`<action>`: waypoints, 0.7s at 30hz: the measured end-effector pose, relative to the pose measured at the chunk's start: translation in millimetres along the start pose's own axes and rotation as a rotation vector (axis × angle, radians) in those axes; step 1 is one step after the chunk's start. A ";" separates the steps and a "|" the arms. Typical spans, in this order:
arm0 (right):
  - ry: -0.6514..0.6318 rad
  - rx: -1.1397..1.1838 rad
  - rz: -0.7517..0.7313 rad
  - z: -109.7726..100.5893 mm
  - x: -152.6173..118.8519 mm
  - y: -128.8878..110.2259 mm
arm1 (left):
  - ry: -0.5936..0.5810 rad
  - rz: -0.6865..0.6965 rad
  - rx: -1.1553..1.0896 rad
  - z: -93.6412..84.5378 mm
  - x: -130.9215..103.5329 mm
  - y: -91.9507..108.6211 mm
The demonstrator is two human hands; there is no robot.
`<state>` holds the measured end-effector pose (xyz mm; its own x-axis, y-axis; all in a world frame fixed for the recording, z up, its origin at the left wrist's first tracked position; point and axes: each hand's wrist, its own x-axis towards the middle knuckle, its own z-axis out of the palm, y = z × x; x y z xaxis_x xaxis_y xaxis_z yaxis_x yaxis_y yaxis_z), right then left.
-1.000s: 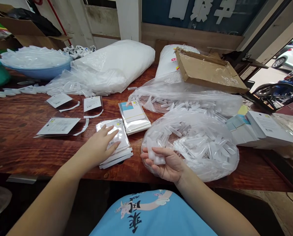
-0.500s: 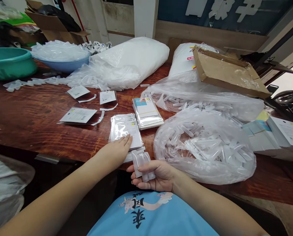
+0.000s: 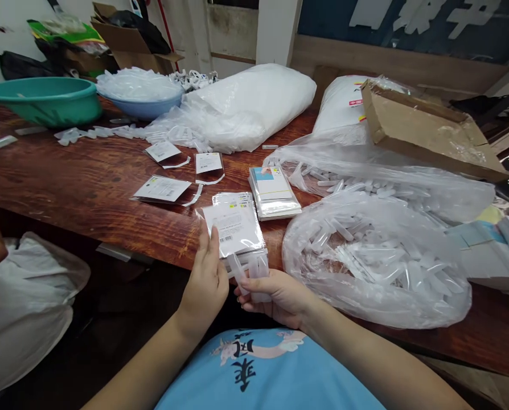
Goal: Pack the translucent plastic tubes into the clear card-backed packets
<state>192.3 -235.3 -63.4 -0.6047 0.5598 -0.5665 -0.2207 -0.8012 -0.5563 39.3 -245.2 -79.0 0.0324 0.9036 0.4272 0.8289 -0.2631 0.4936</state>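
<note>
I count two basins (image 3: 73,105) and one cardboard tray (image 3: 425,131) near the tabletop's (image 3: 87,182) far edge, and three packets (image 3: 164,189) lying loose.

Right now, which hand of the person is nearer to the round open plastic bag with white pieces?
Right. The right hand, holding small translucent pieces, is beside the near left side of the plastic bag; the left hand is farther left, at a packet.

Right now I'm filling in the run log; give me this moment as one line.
left hand: at edge of clear sleeve | right hand: holding translucent pieces | open bag: right of both hands
</note>
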 end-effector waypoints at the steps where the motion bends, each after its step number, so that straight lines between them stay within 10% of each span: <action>1: 0.013 -0.003 -0.012 -0.1 0.3 0.0 | 0.035 -0.007 0.004 -0.6 -1.7 1.5; 11: 0.148 -0.087 -0.259 2.8 -3.9 -6.5 | 0.110 -0.317 -0.488 8.5 1.1 14.8; 21: 0.370 -0.793 -0.631 -1.9 -5.0 -6.8 | -0.066 -0.572 -0.589 13.9 18.6 -0.2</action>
<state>198.3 -232.2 -58.0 -0.2572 0.9596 -0.1137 0.2275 -0.0542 -0.9723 47.5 -223.6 -81.7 -0.2582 0.9649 -0.0475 0.2992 0.1266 0.9458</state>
